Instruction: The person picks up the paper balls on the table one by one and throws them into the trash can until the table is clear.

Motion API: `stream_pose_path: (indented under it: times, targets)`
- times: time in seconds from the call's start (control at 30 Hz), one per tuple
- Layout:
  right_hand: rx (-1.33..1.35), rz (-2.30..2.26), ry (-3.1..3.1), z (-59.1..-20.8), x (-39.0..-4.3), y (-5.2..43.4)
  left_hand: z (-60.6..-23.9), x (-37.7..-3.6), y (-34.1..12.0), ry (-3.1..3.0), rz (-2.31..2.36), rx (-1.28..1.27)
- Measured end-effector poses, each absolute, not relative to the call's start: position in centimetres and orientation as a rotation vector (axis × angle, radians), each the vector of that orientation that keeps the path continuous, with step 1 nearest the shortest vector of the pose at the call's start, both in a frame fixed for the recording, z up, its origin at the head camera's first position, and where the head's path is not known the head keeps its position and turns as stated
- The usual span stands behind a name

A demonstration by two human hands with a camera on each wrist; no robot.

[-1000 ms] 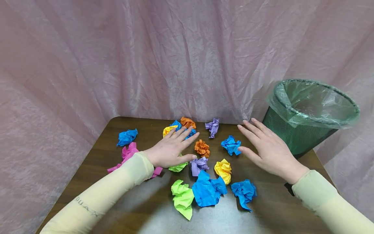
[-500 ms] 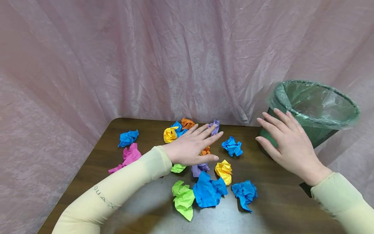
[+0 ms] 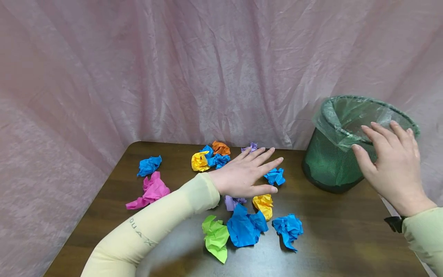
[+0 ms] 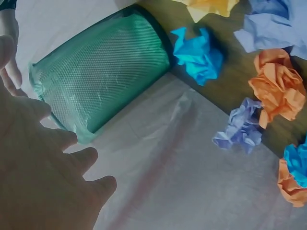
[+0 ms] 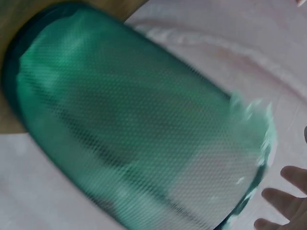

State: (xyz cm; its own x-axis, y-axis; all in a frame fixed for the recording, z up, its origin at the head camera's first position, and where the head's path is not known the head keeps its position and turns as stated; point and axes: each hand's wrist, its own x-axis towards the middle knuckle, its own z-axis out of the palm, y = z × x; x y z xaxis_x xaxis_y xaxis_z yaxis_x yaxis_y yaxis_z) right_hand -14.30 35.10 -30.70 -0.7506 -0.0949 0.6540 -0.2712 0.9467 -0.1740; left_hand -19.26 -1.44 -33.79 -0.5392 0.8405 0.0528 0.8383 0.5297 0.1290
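My left hand (image 3: 247,173) stretches over the crumpled papers with its fingers spread and nothing in it. Under and around it lie a blue paper ball (image 3: 275,176), a purple one (image 3: 234,202) and a yellow one (image 3: 263,206). At the right, my right hand (image 3: 394,165) is raised by the front rim of a green mesh wastebasket (image 3: 333,161), its fingers loosely bent and holding nothing. A clear plastic liner (image 3: 332,127) folds over the basket's rim. The right wrist view shows only some right fingertips (image 5: 283,203) beside that rim; an orange ball (image 4: 278,88) appears in the left wrist view.
More crumpled papers are scattered about: pink (image 3: 152,190) and blue (image 3: 149,166) at left, lime green (image 3: 216,237) and large blue (image 3: 246,226) in front, another blue (image 3: 288,230) beside them. A pink curtain (image 3: 207,69) hangs behind the brown table (image 3: 332,238).
Both hands have moved right: the left across the papers, the right from beside the wastebasket to its front rim. The wastebasket's rim sits slightly further left. The papers stay where they were.
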Motion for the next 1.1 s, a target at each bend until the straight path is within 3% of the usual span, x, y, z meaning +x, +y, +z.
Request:
stream_pose_path:
  times: [0.3, 1.1]
  targets:
    - [0.052, 0.388, -2.526, -31.0, -14.6, 39.0, -33.4, -19.7, 0.1, 2.718, 0.224, 1.504]
    - [0.280, 0.476, -2.540, -32.5, -16.1, 39.7, -32.6, -22.5, 1.6, 2.805, 0.327, 1.503]
